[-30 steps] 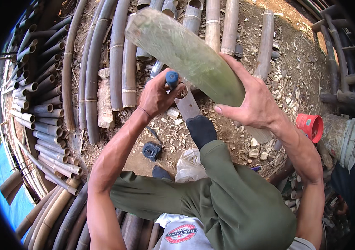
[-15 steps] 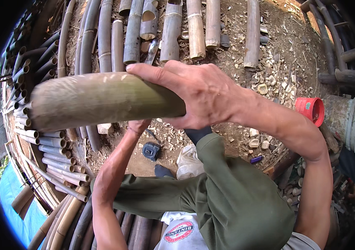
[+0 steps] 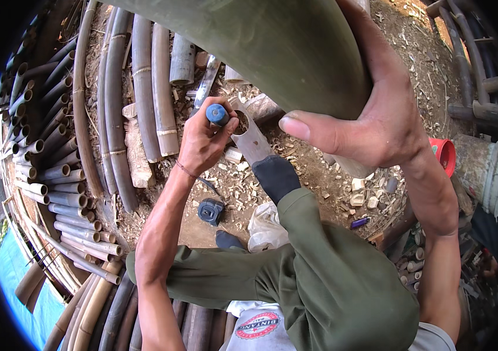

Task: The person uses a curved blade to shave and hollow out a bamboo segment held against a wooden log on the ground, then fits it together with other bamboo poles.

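High in front, my right hand (image 3: 385, 117) grips a thick greenish bamboo length (image 3: 272, 50), thumb beneath and fingers around its far side; its upper end runs out of the picture. Lower and to the left, my left hand (image 3: 199, 140) is closed around an upright tool with a blue handle (image 3: 217, 114). I see the handle from its end, and the fist hides whatever is below. Right beside that fist is the open end of a bamboo tube (image 3: 253, 142) on the ground. My dark-socked foot (image 3: 275, 177) presses on this tube.
Long bamboo poles (image 3: 143, 76) lie at the far left, beside a stack of cut tubes (image 3: 76, 202). A tape measure (image 3: 210, 212) and a whitish plastic bag (image 3: 265, 227) lie near my feet, among wood chips (image 3: 357, 193). At right stand a red bucket (image 3: 445, 157) and a dirty pail (image 3: 489, 169).
The bamboo length in my right hand has swung up from the left, now nearer the camera. My left hand, mostly hidden behind it before, now shows with the blue handle.
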A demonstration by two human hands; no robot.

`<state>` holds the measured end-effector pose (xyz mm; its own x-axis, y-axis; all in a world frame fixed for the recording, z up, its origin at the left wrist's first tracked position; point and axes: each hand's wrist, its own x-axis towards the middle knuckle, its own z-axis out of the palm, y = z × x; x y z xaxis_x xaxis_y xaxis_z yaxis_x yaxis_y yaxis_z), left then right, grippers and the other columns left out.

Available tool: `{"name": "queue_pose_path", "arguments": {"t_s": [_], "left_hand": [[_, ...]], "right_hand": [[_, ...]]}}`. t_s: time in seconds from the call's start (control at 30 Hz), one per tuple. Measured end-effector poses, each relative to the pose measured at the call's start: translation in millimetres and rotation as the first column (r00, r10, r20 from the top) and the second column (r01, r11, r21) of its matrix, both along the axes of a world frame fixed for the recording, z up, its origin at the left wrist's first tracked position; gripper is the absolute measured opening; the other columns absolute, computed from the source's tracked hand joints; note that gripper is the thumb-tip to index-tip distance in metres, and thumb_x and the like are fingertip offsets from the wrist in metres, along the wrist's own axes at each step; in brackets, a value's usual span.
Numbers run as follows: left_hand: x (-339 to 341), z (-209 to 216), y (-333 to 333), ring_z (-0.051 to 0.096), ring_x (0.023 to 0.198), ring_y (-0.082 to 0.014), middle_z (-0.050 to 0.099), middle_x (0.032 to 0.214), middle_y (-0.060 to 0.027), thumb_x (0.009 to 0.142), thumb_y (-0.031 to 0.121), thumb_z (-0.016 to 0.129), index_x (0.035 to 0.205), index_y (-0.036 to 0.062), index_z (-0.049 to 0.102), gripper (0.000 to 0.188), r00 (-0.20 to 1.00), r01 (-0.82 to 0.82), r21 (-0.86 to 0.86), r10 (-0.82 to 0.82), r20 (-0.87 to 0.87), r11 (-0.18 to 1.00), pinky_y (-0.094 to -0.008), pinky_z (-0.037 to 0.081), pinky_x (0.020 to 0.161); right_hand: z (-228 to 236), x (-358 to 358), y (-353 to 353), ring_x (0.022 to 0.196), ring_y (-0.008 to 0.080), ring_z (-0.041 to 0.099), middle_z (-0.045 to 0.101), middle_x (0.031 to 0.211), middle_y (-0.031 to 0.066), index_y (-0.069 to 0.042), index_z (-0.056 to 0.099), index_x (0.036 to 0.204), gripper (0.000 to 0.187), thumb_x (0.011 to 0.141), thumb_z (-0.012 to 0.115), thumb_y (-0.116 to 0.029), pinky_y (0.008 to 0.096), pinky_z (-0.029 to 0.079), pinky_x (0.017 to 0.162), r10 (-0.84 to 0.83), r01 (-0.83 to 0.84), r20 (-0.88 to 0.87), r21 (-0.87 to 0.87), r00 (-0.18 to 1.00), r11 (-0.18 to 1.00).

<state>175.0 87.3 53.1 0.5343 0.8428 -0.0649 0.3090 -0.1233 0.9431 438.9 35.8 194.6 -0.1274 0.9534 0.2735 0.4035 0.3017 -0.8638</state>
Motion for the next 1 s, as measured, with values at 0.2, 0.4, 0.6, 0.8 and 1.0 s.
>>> {"name": "queue_pose_path", "arguments": {"t_s": [0.2, 0.4, 0.6, 0.8, 1.0], "left_hand": [[33, 16, 19, 0.061, 0.088, -0.0469, 0.064, 0.093, -0.0259, 0.088, 0.010, 0.064, 0.118, 0.0060, 0.051, 0.033, 0.935, 0.347, 0.319, -0.301, -0.185, 0.882, -0.0501, 0.047, 0.074], [10, 19, 34, 0.065, 0.084, -0.0374, 0.066, 0.090, -0.0198, 0.088, 0.008, 0.066, 0.113, 0.0069, 0.053, 0.028, 0.949, 0.298, 0.147, -0.275, -0.156, 0.943, -0.0443, 0.050, 0.073], [-11, 10, 22, 0.065, 0.087, -0.0206, 0.066, 0.096, -0.0108, 0.089, 0.005, 0.067, 0.113, 0.0041, 0.058, 0.025, 0.963, 0.247, 0.037, -0.241, -0.120, 0.968, -0.0358, 0.055, 0.077], [-31, -10, 13, 0.067, 0.097, -0.0269, 0.068, 0.113, -0.0152, 0.089, 0.003, 0.064, 0.117, 0.0003, 0.063, 0.028, 0.969, 0.238, 0.214, -0.216, -0.121, 0.947, -0.0395, 0.054, 0.085], [-12, -32, -22, 0.062, 0.112, -0.0238, 0.068, 0.115, -0.0109, 0.092, 0.015, 0.056, 0.116, 0.0086, 0.066, 0.027, 0.757, 0.268, 0.518, 0.155, -0.635, 0.813, -0.0454, 0.049, 0.090]], "right_hand": [[-4, -9, 1, 0.119, 0.0266, 0.060, 0.056, 0.133, 0.0172, -0.007, 0.030, 0.152, 0.099, 0.067, 0.081, -0.017, 0.0364, 0.046, 0.103, 0.001, 0.002, 0.039, -0.076, 0.999, 0.997], [1, -12, -9, 0.119, 0.0267, 0.060, 0.056, 0.134, 0.0168, -0.007, 0.030, 0.152, 0.100, 0.067, 0.081, -0.016, 0.0364, 0.047, 0.103, -0.030, 0.029, -0.028, -0.054, 0.999, 0.998], [-16, -25, -15, 0.119, 0.0267, 0.060, 0.056, 0.134, 0.0165, -0.008, 0.030, 0.152, 0.101, 0.066, 0.082, -0.015, 0.0364, 0.047, 0.102, 0.038, -0.038, 0.022, 0.008, 0.999, 0.999], [-42, -43, -21, 0.095, 0.0346, 0.068, 0.063, 0.111, 0.0191, -0.014, 0.034, 0.151, 0.095, 0.067, 0.079, -0.024, 0.0412, 0.057, 0.085, 0.084, -0.063, 0.266, -0.087, 0.960, 0.994], [-37, -50, -10, 0.109, 0.0344, 0.066, 0.059, 0.129, 0.0216, -0.012, 0.033, 0.151, 0.094, 0.070, 0.079, -0.026, 0.0417, 0.054, 0.096, 0.304, -0.128, 0.412, -0.401, 0.859, 0.907]]}}
